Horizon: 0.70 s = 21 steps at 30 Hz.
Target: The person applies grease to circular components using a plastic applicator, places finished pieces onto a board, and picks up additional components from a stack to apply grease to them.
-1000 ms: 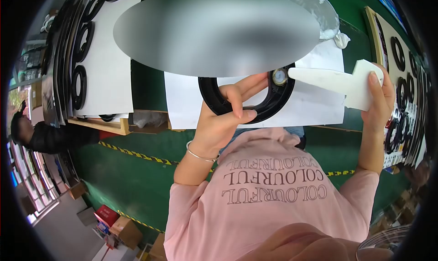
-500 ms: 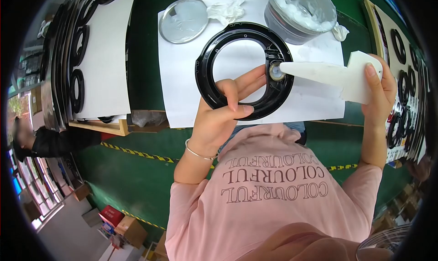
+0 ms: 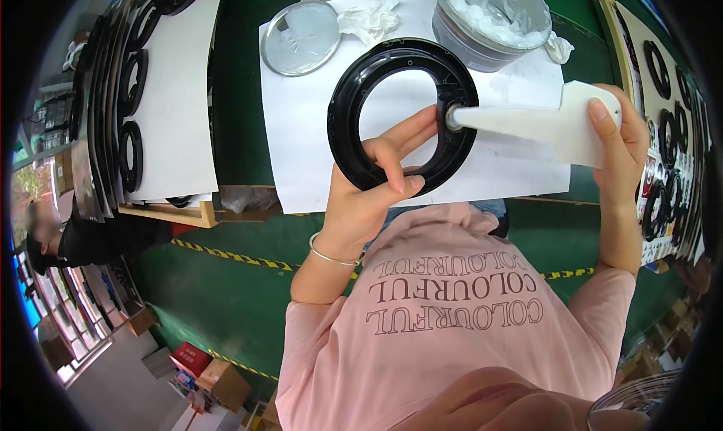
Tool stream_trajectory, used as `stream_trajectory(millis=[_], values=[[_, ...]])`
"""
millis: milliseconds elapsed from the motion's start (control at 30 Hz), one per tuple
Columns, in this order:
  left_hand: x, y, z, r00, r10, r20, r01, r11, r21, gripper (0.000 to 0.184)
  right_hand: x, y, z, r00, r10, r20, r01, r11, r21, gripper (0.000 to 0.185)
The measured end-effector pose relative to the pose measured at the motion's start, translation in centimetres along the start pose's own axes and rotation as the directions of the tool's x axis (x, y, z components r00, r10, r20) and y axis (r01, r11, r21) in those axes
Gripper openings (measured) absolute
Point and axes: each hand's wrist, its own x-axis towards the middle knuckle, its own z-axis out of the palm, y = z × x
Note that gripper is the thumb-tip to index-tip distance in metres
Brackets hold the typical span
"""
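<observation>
Across a green bench (image 3: 241,130) lies a white sheet (image 3: 520,171), with a tub (image 3: 482,56) of white paste at one o'clock, a round lid (image 3: 303,39) at eleven and crumpled tissue (image 3: 369,21) just beside the lid; boards bearing black rings stand at ten and at three, and a person (image 3: 75,239) in black is off at eight, beyond yellow-and-black tape (image 3: 233,256) on the floor. Above the sheet I hold a black ring (image 3: 344,115), its open middle facing me, its round fitting (image 3: 450,119) at three o'clock. The white spatula (image 3: 536,126) points to nine, long axis running nine to three, narrow tip over that fitting; whether it presses, I cannot tell. My left hand (image 3: 367,197) pinches the ring's near rim, thumb at five o'clock, two fingers stretched through toward two. My right hand (image 3: 619,141) is closed on the spatula's wide end, thumb flat on top.
</observation>
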Motion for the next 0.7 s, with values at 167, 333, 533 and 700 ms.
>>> stream_trajectory(millis=[167, 333, 533, 700], values=[[-0.02, 0.15, 0.44, 0.999, -0.029, -0.047, 0.030, 0.999, 0.018, 0.026, -0.32, -0.26, -0.12, 1.000, -0.006, 0.010, 0.006, 1.000, 0.026, 0.026], [0.04, 0.11, 0.68, 0.998, -0.029, -0.050, 0.031, 0.999, 0.033, 0.026, -0.22, -0.31, -0.47, 0.999, -0.012, 0.034, 0.012, 1.000, -0.015, 0.026], [0.10, 0.04, 0.82, 0.999, -0.030, -0.045, 0.031, 0.999, 0.028, 0.026, -0.60, -0.46, -0.41, 0.998, -0.051, 0.040, 0.052, 0.998, -0.028, 0.027], [0.10, -0.12, 0.45, 1.000, -0.002, 0.015, 0.002, 1.000, 0.014, 0.021, -0.41, -0.59, -0.58, 0.998, -0.023, -0.051, 0.024, 1.000, 0.010, 0.025]])
